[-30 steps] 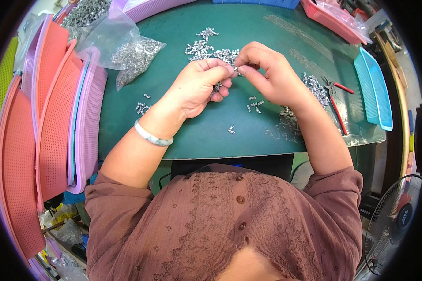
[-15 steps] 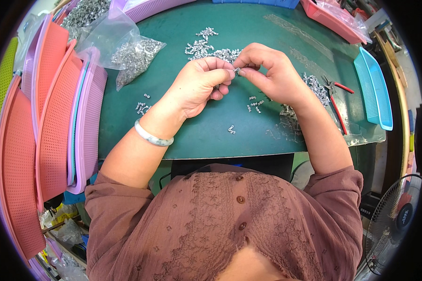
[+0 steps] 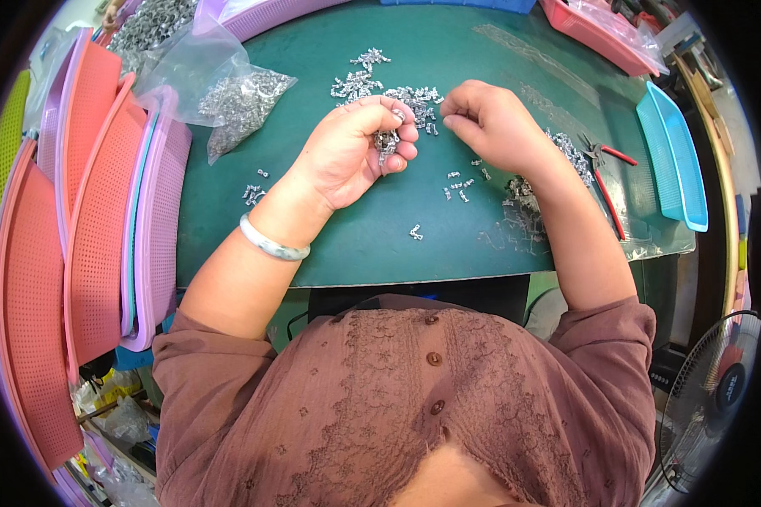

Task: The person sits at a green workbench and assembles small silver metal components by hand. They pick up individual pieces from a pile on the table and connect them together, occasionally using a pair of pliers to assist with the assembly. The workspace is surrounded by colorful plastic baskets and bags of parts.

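While L grip (image 3: pixel 344 155) clamps sm. metal pcs (image 3: pixel 385 142), can't tell if R grip (image 3: pixel 497 127) is apart.

1 downward fisheye head view

No text or number can be made out clearly. The one visible marking is a short row of pale characters on the dark hub (image 3: pixel 730 387) of the fan (image 3: pixel 693 406), which stands well apart from the right hand (image 3: pixel 495 127), farther right and much nearer the wearer's body. The row runs steeply aslant across the hub, close to the bent edge of the view, and its characters are too small and soft to read.
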`<state>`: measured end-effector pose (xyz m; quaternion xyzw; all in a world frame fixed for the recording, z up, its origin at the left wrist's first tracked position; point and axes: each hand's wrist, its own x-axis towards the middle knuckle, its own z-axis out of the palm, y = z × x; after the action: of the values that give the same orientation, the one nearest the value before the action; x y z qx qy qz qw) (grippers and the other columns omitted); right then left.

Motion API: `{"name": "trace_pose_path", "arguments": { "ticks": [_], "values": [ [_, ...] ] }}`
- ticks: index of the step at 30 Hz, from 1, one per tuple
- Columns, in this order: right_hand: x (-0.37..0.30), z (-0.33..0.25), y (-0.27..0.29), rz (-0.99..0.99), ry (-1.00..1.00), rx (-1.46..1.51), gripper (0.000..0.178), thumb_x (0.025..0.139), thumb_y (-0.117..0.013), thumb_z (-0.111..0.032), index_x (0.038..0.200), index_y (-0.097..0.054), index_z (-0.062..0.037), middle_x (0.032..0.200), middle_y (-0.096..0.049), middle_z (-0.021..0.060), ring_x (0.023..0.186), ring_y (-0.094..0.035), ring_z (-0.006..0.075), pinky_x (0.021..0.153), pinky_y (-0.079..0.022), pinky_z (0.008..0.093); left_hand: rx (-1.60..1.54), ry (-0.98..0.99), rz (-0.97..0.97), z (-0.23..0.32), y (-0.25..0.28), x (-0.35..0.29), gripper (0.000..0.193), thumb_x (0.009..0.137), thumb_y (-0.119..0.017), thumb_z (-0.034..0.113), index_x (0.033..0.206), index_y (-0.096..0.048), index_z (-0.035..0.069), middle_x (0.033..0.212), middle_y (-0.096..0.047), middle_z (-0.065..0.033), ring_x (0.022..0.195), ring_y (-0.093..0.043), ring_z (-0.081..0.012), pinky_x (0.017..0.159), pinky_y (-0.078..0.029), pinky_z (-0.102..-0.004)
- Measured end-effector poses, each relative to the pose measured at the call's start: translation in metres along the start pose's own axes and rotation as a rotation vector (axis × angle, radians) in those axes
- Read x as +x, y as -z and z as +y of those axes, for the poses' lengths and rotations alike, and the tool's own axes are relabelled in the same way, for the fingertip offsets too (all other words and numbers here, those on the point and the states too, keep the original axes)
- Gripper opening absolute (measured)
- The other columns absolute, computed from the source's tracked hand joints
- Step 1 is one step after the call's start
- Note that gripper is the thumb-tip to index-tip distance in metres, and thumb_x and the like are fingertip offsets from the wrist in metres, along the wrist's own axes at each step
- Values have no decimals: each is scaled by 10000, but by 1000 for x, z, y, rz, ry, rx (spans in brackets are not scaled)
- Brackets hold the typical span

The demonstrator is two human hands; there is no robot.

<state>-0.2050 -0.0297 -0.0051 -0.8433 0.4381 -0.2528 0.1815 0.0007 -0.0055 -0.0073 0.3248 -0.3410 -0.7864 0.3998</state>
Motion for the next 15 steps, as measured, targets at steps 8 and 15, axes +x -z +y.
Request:
{"name": "trace_pose_path", "arguments": {
  "ticks": [8, 15],
  "values": [
    [0, -7, -9, -16, -17, -77, 87, 698, -613, -114, 721, -602, -30, 735, -564, 116, 728, -563, 291, 663, -452, 370, -35, 16, -1, 1, 1, 0, 173, 845, -493, 154, 899, -556, 2, 787, -557, -73, 661, -527, -149, 527, -434, -215],
    [2, -14, -5, 116, 109, 100, 50, 703, -593, -62, 732, -584, -22, 730, -553, 107, 709, -554, 281, 634, -446, 351, 162, 60, 103, -3, 0, 1, 173, 853, -547, 201, 840, -584, 33, 722, -549, -25, 602, -514, -103, 489, -402, -195]
  ]
}}
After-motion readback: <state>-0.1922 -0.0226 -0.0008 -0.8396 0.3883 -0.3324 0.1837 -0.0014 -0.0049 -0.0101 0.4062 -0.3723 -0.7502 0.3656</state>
